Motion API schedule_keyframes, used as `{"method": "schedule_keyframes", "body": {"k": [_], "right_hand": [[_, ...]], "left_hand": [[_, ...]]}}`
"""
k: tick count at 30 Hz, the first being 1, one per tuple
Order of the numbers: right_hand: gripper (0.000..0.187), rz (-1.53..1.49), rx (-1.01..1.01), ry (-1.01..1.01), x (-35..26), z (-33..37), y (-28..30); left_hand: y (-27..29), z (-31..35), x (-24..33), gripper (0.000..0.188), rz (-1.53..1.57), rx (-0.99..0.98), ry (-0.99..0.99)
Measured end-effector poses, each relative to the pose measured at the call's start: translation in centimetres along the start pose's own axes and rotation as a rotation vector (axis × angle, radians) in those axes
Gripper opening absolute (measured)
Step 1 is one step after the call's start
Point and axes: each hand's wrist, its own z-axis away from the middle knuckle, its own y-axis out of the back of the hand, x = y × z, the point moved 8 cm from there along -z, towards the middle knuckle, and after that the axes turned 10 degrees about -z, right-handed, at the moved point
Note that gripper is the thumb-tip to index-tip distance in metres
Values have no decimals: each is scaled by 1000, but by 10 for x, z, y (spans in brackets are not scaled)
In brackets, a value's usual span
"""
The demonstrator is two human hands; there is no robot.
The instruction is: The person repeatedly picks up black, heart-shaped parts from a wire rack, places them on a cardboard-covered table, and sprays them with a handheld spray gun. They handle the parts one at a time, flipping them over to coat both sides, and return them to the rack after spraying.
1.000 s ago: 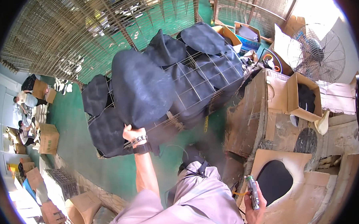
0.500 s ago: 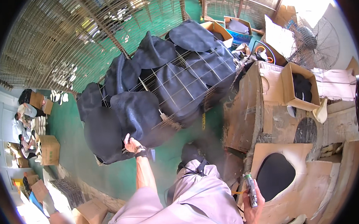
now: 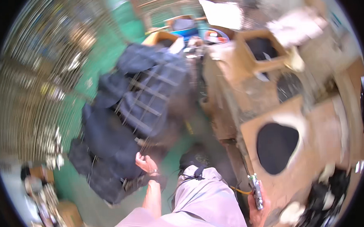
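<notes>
My left hand [image 3: 145,163], with a dark band at the wrist, is at the near right edge of the black sheets [image 3: 109,133]. Motion smears its fingers, so whether they touch the nearest sheet cannot be made out. Several such limp, rounded sheets lie over a wire rack [image 3: 145,103]. Low on the right, my right hand [image 3: 261,205] is closed around a silver metal hand tool [image 3: 257,194] with an orange hose [image 3: 240,190] beside it. Close by, a black rounded piece [image 3: 277,148] lies flat on a cardboard sheet [image 3: 254,130].
Beyond the cardboard-covered bench stands an open carton [image 3: 244,50] holding black material. A blue box [image 3: 184,32] and a white sheet [image 3: 222,14] are at the back. Tall wire racks [image 3: 30,87] line the left. Black and white items [image 3: 324,200] lie at the lower right.
The view has swung to the right, so the rack and sheets appear further left and blurred. My left hand no longer clearly pinches the sheet's edge; my right hand keeps the metal tool.
</notes>
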Motion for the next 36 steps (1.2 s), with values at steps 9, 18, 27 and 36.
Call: {"method": "schedule_keyframes", "body": {"k": [9,18,27,36], "right_hand": [[55,-20,481,-82,0,88,88],[56,-33,791,-188,0,129,99],[62,17,804,-127,2,120,95],[61,-48,700,-225,11,136,85]], "left_hand": [[-223,156,135,29,142,-1421,-277],[-296,202,83,31,-399,-1713,-427],[-287,164,12,34,-655,-1696,-118],[-290,163,-10,30,-488,-1777,157]]}}
